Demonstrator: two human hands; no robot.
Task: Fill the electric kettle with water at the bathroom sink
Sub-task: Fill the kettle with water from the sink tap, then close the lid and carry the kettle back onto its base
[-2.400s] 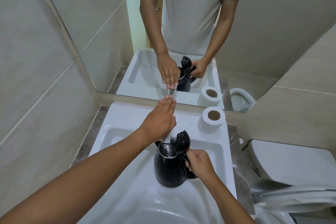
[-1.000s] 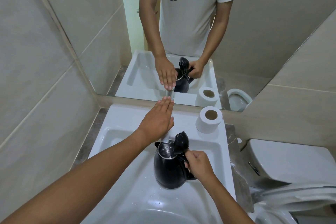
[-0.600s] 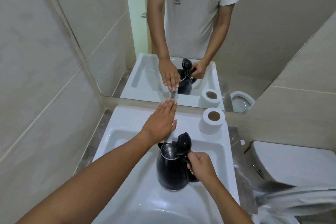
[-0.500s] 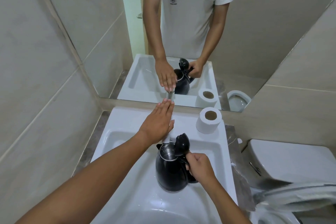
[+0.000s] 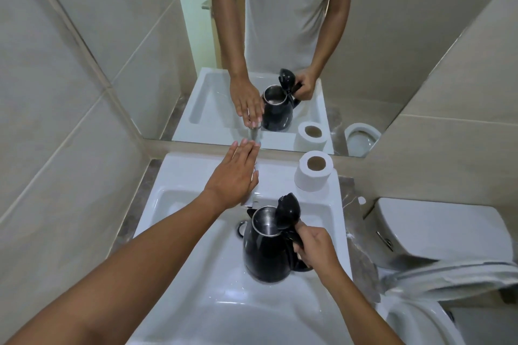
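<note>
A black electric kettle (image 5: 263, 252) stands upright in the white sink (image 5: 179, 171), its lid (image 5: 287, 211) flipped up and its steel inside showing. My right hand (image 5: 316, 246) grips the kettle's handle on its right side. My left hand (image 5: 234, 176) lies flat, fingers straight, on top of the faucet (image 5: 255, 193), which it mostly hides. The spout's tip ends just behind the kettle's open mouth. I see no clear stream of water. The drain (image 5: 241, 228) shows just left of the kettle.
A toilet paper roll (image 5: 314, 176) stands on the sink's back right corner. A mirror (image 5: 392, 36) rises right behind the sink. The toilet tank (image 5: 437, 230) and raised seat (image 5: 448, 280) crowd the right. A tiled wall closes the left.
The kettle has come a little toward me and to the right, so the drain now shows beside it. My left hand stays flat on the faucet.
</note>
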